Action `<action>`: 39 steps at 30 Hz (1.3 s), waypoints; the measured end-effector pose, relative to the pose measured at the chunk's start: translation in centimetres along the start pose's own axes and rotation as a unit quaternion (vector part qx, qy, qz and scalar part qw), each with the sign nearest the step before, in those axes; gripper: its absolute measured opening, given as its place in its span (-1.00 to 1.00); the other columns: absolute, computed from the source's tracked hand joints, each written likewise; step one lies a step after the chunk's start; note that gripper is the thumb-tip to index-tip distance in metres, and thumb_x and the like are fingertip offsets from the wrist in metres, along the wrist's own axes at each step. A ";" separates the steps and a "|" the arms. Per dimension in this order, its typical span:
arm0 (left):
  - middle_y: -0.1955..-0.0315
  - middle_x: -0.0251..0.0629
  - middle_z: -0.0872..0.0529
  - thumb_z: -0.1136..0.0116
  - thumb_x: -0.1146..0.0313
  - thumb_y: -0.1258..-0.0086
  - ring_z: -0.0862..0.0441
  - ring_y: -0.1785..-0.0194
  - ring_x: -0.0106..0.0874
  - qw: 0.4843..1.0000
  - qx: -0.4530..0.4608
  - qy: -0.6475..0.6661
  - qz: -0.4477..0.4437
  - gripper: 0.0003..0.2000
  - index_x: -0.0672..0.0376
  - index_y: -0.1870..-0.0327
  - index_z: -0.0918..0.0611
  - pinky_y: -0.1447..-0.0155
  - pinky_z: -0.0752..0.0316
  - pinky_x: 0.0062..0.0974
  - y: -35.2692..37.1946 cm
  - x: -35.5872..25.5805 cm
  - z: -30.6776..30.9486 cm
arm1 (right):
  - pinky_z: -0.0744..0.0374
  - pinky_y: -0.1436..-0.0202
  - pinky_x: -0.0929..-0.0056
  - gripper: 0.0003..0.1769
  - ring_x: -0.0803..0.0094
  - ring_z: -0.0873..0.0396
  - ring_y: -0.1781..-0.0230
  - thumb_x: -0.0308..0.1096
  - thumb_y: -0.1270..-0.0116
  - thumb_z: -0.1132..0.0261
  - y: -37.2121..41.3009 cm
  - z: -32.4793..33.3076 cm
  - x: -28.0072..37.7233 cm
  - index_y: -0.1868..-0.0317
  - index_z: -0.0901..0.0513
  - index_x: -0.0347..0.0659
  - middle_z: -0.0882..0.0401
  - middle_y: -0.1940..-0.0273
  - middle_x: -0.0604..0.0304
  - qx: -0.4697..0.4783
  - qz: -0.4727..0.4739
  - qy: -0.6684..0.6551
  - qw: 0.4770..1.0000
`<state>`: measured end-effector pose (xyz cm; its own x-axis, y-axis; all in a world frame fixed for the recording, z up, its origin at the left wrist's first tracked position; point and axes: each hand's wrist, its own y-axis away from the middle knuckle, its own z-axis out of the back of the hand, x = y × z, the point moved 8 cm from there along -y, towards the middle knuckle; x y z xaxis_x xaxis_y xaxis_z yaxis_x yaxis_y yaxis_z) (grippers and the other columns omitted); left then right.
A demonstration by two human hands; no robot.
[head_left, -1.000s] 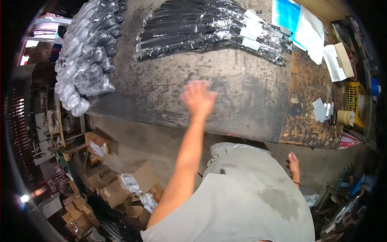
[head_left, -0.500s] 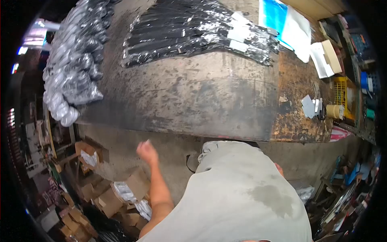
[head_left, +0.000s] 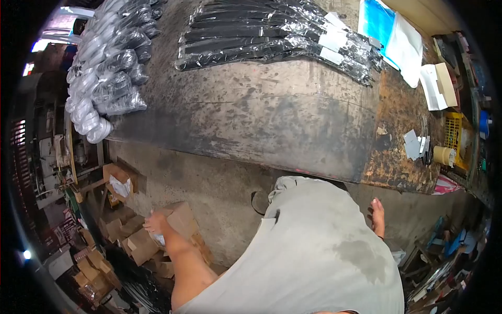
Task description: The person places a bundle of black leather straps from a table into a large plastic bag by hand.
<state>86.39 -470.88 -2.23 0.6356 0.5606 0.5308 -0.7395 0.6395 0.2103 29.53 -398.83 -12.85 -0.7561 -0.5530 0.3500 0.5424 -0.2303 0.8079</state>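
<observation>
My left hand [head_left: 155, 223] hangs low at the left, over the cardboard boxes [head_left: 180, 219] on the floor; its fingers are partly curled and blurred, and what they hold, if anything, cannot be made out. At the right of my body, below the table edge, my right hand [head_left: 377, 212] has its fingers apart with nothing in them. On the worn table [head_left: 272, 115] lie black strips in clear plastic [head_left: 240, 34] with white labels [head_left: 332, 39]. Clear bags of round items [head_left: 117, 86] are heaped along the table's left end.
A blue and white plastic sheet [head_left: 395, 39] lies at the table's back right. Nearby are an open white box [head_left: 433, 88], a yellow basket [head_left: 453, 131], a tape roll [head_left: 443, 155] and grey cards [head_left: 413, 144]. An open carton [head_left: 119, 182] stands at the left below the table.
My left hand has moved left and down toward the floor boxes. My right hand has come out from beside my body and shows more. The whole view has shifted and turned slightly.
</observation>
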 end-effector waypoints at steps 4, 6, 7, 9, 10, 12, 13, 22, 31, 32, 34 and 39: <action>-0.22 0.33 -0.25 0.04 0.01 -0.38 -0.21 -0.30 0.16 0.870 -0.244 0.246 -0.350 -0.46 0.38 -0.11 -0.48 -0.33 -0.15 -0.03 7.2 -9.4 -0.5 | -0.42 -0.12 0.18 -0.31 0.14 -0.43 -0.12 0.08 -0.34 -0.11 -2.5 -2.7 -5.5 -0.36 -0.26 -0.11 -0.38 -0.24 0.12 0.085 -0.053 0.054 0.993; -0.33 0.27 -0.09 0.02 -0.01 -0.35 -0.04 -0.40 0.13 0.732 -0.237 0.339 -0.541 -0.39 0.33 -0.24 -0.36 -0.40 -0.02 -0.02 18.3 -17.5 -0.6 | -0.44 -0.08 0.25 -0.32 0.18 -0.47 -0.08 0.07 -0.32 -0.13 -6.1 -3.7 -11.2 -0.31 -0.33 -0.16 -0.42 -0.21 0.12 0.150 -0.004 0.036 0.988; -0.36 0.22 -0.05 0.02 -0.01 -0.34 0.01 -0.42 0.09 0.697 -0.222 0.287 -0.618 -0.36 0.30 -0.31 -0.27 -0.42 0.03 -0.04 24.7 -20.9 -0.5 | -0.45 -0.07 0.30 -0.33 0.21 -0.47 -0.08 0.05 -0.31 -0.15 -3.9 -3.3 -9.9 -0.29 -0.35 -0.20 -0.43 -0.20 0.11 0.137 -0.024 0.071 0.988; -0.39 0.16 -0.01 0.02 -0.01 -0.34 0.06 -0.45 0.05 0.629 -0.201 0.245 -0.709 -0.31 0.27 -0.37 -0.18 -0.44 0.08 -0.06 34.3 -25.1 0.4 | -0.45 -0.06 0.35 -0.34 0.23 -0.48 -0.07 0.04 -0.31 -0.16 0.2 -4.2 -3.7 -0.27 -0.37 -0.23 -0.44 -0.20 0.10 0.098 -0.043 0.083 0.991; -0.41 0.12 0.02 0.02 -0.01 -0.34 0.09 -0.47 0.01 0.640 -0.174 0.176 -0.727 -0.29 0.24 -0.39 -0.12 -0.45 0.13 -0.07 37.0 -26.9 -0.3 | -0.44 -0.10 0.35 -0.34 0.25 -0.46 -0.11 0.03 -0.30 -0.17 0.7 -4.5 -2.2 -0.28 -0.36 -0.24 -0.43 -0.21 0.08 0.123 -0.027 0.125 0.984; -0.42 0.07 0.04 0.02 0.00 -0.34 0.13 -0.48 -0.03 0.637 -0.147 0.109 -0.749 -0.27 0.22 -0.42 -0.06 -0.46 0.17 -0.09 39.6 -28.6 -1.4 | -0.43 -0.13 0.35 -0.33 0.27 -0.44 -0.15 0.03 -0.30 -0.18 1.8 -4.6 0.2 -0.29 -0.35 -0.24 -0.42 -0.22 0.06 0.136 -0.011 0.159 0.978; -0.43 0.06 0.05 0.01 0.01 -0.35 0.15 -0.49 -0.06 0.649 -0.148 0.091 -0.741 -0.26 0.23 -0.42 -0.05 -0.47 0.20 -0.09 39.0 -28.5 -1.8 | -0.40 -0.18 0.34 -0.32 0.25 -0.41 -0.19 0.03 -0.30 -0.18 2.2 -4.4 2.3 -0.29 -0.34 -0.24 -0.40 -0.24 0.04 0.120 0.047 0.174 0.976; 0.21 0.08 -0.68 -0.15 0.02 -0.25 -0.63 0.13 0.01 0.726 0.083 0.002 -0.683 -0.52 0.31 0.04 -0.60 0.02 -0.47 -0.19 39.1 -21.8 -1.5 | -0.37 -0.23 0.35 -0.37 0.19 -0.41 -0.20 -0.01 -0.32 -0.14 1.0 -3.1 6.9 -0.25 -0.39 -0.30 -0.45 -0.17 -0.07 0.131 0.158 0.250 0.946; 0.64 -0.33 -0.57 -0.04 0.31 -0.38 -0.49 0.54 -0.56 0.642 0.163 0.365 -0.654 -0.79 0.27 0.38 -0.57 0.40 -0.43 -0.48 43.6 -23.0 -1.7 | -0.56 0.39 0.56 -0.80 0.59 -0.52 0.48 -0.34 -0.33 -0.17 -3.3 4.1 25.1 0.22 -0.60 -0.32 -0.56 0.46 0.29 0.042 0.335 -0.050 0.940; 0.63 -0.32 -0.59 -0.06 0.31 -0.37 -0.49 0.55 -0.55 0.642 0.137 0.346 -0.670 -0.79 0.27 0.38 -0.57 0.40 -0.43 -0.48 44.9 -23.0 -1.8 | -0.52 0.41 0.57 -0.79 0.60 -0.51 0.51 -0.30 -0.32 -0.17 -3.5 5.2 28.3 0.27 -0.60 -0.30 -0.54 0.51 0.30 0.014 0.369 -0.037 0.929; 0.63 -0.29 -0.59 -0.09 0.30 -0.35 -0.50 0.54 -0.52 0.642 0.119 0.323 -0.685 -0.79 0.28 0.40 -0.57 0.39 -0.42 -0.47 47.1 -22.3 -1.8 | -0.50 0.36 0.39 -0.77 0.33 -0.54 0.51 -0.24 -0.27 -0.19 -4.5 7.1 34.3 0.31 -0.59 -0.27 -0.56 0.53 0.10 -0.078 0.431 0.035 0.898; 0.63 -0.24 -0.58 -0.14 0.31 -0.29 -0.46 0.54 -0.45 0.658 0.063 0.299 -0.688 -0.79 0.32 0.40 -0.57 0.39 -0.39 -0.43 47.4 -20.8 -1.6 | -0.50 0.09 0.24 -0.84 0.03 -0.54 0.20 -0.35 -0.23 -0.17 -10.1 6.9 47.9 0.32 -0.59 -0.28 -0.58 0.30 -0.02 -0.182 0.632 0.058 0.751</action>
<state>38.44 -451.39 -4.59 0.6686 -0.3729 -0.6434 0.6385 0.7314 0.2397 -14.73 -417.49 -1.01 0.4739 -0.5754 0.6665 0.8795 0.3460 -0.3267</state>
